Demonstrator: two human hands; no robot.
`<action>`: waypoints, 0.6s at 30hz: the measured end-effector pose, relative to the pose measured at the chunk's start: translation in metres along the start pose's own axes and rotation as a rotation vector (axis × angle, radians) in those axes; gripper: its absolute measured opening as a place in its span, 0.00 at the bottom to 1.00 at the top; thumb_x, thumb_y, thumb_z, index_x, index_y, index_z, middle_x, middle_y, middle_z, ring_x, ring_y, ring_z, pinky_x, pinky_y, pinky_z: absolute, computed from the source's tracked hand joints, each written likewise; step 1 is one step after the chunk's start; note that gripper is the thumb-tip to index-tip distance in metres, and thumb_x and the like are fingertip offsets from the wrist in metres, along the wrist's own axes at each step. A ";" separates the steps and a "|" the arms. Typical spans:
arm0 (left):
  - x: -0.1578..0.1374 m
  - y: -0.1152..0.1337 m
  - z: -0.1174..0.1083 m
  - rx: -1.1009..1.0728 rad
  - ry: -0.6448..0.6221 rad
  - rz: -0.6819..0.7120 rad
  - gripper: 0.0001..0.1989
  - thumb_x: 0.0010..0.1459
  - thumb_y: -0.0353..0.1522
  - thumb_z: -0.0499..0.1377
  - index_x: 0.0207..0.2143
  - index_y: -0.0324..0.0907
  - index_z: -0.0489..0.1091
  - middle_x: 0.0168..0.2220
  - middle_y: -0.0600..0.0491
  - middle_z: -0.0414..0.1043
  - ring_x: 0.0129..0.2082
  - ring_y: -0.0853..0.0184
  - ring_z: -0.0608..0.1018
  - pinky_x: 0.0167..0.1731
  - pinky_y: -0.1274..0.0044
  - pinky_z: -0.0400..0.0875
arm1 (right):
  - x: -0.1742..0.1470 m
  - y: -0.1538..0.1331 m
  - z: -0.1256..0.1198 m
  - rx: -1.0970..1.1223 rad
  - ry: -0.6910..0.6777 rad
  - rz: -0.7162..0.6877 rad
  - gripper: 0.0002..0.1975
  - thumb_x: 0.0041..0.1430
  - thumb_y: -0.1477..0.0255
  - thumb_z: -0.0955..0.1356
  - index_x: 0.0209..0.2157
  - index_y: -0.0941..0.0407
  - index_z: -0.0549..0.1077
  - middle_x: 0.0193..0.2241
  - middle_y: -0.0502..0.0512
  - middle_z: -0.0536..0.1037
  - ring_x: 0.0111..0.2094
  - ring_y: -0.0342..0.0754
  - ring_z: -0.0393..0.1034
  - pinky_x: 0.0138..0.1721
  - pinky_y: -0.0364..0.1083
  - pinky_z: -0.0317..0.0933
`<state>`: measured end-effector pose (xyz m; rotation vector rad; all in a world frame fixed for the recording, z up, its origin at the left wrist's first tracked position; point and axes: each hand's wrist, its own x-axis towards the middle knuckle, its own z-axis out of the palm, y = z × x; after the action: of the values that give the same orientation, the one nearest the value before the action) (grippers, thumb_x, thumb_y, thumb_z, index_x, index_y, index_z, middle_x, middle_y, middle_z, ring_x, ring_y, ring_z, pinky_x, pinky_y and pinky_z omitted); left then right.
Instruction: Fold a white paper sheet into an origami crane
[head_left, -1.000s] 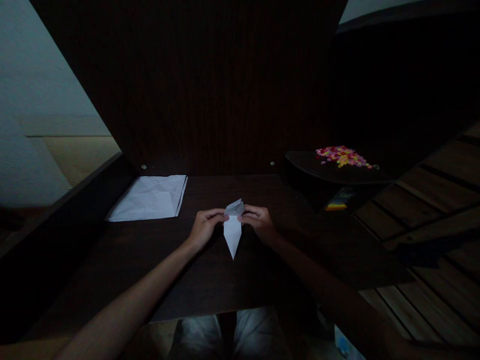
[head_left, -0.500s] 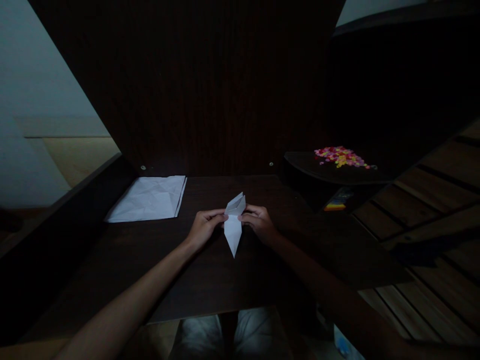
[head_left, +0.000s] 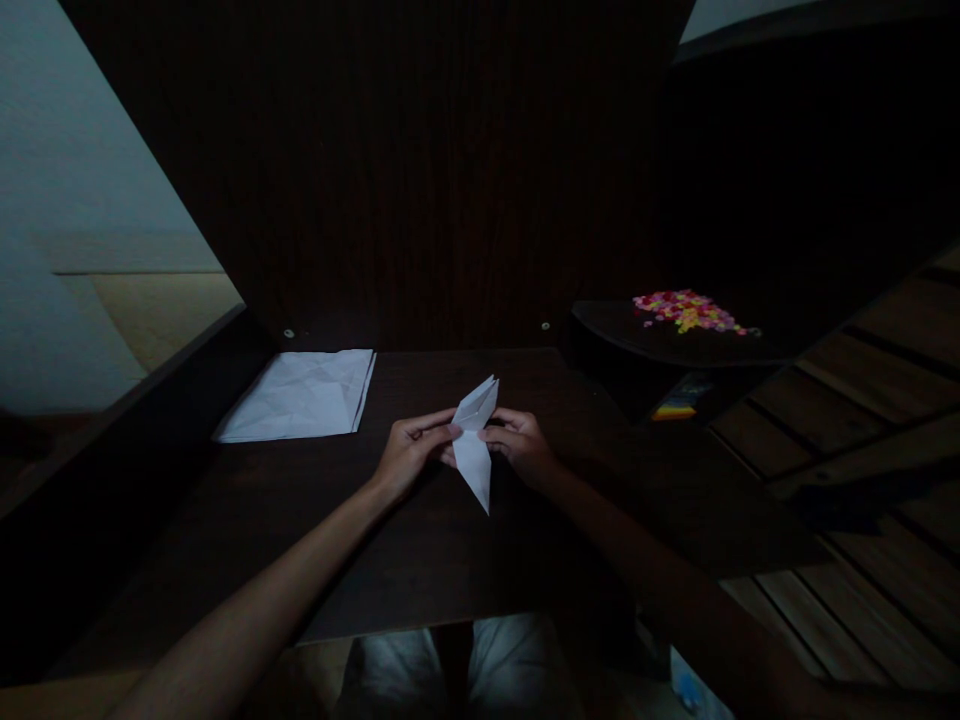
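A folded piece of white paper [head_left: 474, 462] is held up over the middle of the dark desk, its long point aimed down toward me and two narrow flaps sticking up at the far end. My left hand [head_left: 411, 452] pinches its left side, thumb on the near face and fingers behind. On the opposite side my right hand [head_left: 523, 446] grips it in the same way, with the thumb at the middle crease. The fingertips behind the paper are partly hidden.
White creased sheets [head_left: 300, 395] lie stacked at the desk's back left. A heap of small pink, red and yellow pieces [head_left: 694, 311] rests on a dark corner shelf [head_left: 637, 340] at the right. Below it is a yellow-edged item [head_left: 673, 412]. A tall dark panel [head_left: 420, 180] closes off the back.
The paper's lower point has swung to the right, and its upper flaps lean a little further right. Both hands keep their hold in nearly the same place.
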<state>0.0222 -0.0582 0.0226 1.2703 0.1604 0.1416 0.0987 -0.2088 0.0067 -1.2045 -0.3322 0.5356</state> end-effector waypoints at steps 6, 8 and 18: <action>0.001 -0.002 0.001 0.030 0.018 0.004 0.16 0.43 0.31 0.66 0.38 0.36 0.77 0.27 0.50 0.78 0.21 0.66 0.76 0.22 0.75 0.73 | 0.001 -0.003 0.002 0.079 -0.004 0.030 0.11 0.37 0.73 0.74 0.29 0.56 0.75 0.29 0.51 0.76 0.29 0.44 0.70 0.31 0.43 0.64; 0.002 0.000 0.001 -0.022 0.031 -0.011 0.14 0.42 0.31 0.66 0.35 0.36 0.77 0.26 0.51 0.77 0.22 0.67 0.76 0.22 0.76 0.73 | 0.002 -0.003 0.002 0.109 0.006 0.013 0.12 0.37 0.72 0.74 0.29 0.55 0.74 0.31 0.50 0.75 0.32 0.45 0.70 0.33 0.43 0.65; 0.003 0.003 0.003 -0.179 0.075 -0.053 0.10 0.40 0.29 0.65 0.29 0.34 0.77 0.29 0.47 0.77 0.29 0.66 0.76 0.30 0.76 0.70 | 0.001 0.000 0.003 0.074 0.002 0.004 0.11 0.37 0.70 0.75 0.27 0.58 0.77 0.26 0.51 0.77 0.30 0.45 0.70 0.37 0.45 0.62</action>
<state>0.0262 -0.0594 0.0262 1.0825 0.2403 0.1546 0.0977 -0.2063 0.0076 -1.1340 -0.3055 0.5453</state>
